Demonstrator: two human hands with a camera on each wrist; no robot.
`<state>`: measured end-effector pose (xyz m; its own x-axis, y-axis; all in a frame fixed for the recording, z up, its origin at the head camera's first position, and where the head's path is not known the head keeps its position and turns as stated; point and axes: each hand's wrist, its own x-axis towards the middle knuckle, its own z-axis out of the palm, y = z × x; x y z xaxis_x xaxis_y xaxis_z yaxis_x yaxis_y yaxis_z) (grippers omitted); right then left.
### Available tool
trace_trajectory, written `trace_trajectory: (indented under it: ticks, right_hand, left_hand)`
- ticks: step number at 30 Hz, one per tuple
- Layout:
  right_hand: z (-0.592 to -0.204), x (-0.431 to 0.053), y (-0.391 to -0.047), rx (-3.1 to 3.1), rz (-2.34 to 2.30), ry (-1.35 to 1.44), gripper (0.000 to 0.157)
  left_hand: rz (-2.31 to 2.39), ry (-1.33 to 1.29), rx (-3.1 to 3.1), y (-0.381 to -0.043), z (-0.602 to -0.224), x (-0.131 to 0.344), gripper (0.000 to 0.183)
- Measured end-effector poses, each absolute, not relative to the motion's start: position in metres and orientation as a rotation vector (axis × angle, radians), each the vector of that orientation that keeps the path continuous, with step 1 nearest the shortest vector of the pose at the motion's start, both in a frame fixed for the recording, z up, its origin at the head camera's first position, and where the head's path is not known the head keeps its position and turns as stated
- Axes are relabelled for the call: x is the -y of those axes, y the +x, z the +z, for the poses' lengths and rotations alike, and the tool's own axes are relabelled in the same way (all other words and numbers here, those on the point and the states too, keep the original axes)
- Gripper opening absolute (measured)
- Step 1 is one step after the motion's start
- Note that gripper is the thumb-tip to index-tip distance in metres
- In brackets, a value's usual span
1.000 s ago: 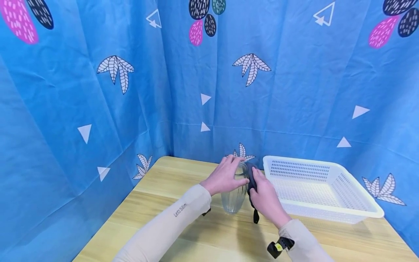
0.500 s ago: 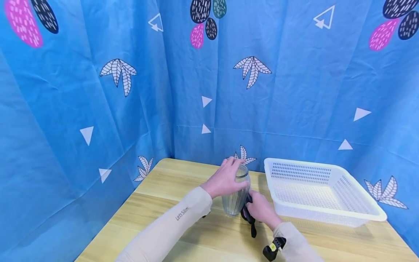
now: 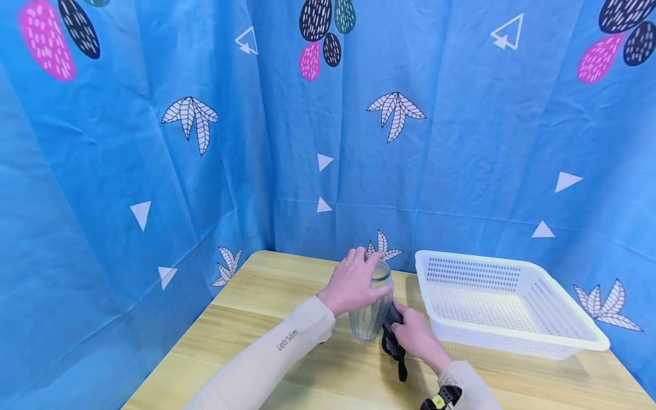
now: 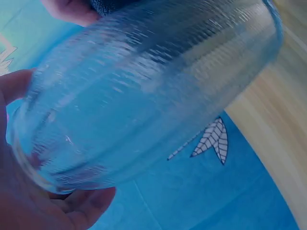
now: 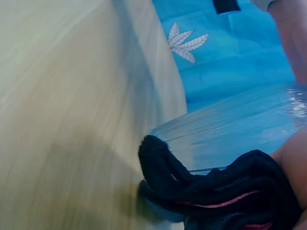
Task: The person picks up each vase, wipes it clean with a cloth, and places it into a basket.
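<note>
Near the middle of the table, a clear ribbed glass vase [image 3: 366,322] stands with a slight tilt. My left hand [image 3: 353,282] grips it around the rim, thumb on the near side and fingers over the far side. A bunched dark cloth [image 3: 392,343] is in my right hand [image 3: 416,336], held against the vase's right side. Pink edging shows in the folds of the cloth [image 5: 230,191] in the right wrist view, and a loose end hangs below the hand. The left wrist view has the glass vase [image 4: 144,96] filling most of the picture.
A white perforated plastic basket [image 3: 512,336] stands on the wooden table [image 3: 246,324], to the right of both hands. Behind and to the left hangs a blue patterned curtain [image 3: 287,142]. A black wrist strap [image 3: 448,394] sits on the right sleeve.
My right hand has moved the cloth from the upper part of the vase down along its right side. The left hand keeps its grip at the rim.
</note>
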<state>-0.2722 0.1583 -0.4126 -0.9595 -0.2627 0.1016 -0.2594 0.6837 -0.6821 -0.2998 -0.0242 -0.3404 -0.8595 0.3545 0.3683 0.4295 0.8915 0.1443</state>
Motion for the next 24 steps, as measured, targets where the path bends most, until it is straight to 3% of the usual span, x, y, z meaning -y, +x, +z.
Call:
trace_trajectory:
  ticks: [12,24]
  right_hand:
    - [-0.369,-0.163,-0.255,-3.012,-1.275,-0.502,0.065]
    - [-0.369,-0.154,-0.278,-3.083,-1.163,-0.602,0.065]
  left_hand:
    - [-0.595,-0.641,2.831,-0.292,-0.331,0.023,0.081]
    - [-0.606,-0.693,2.775,-0.296,-0.336,0.022,0.075]
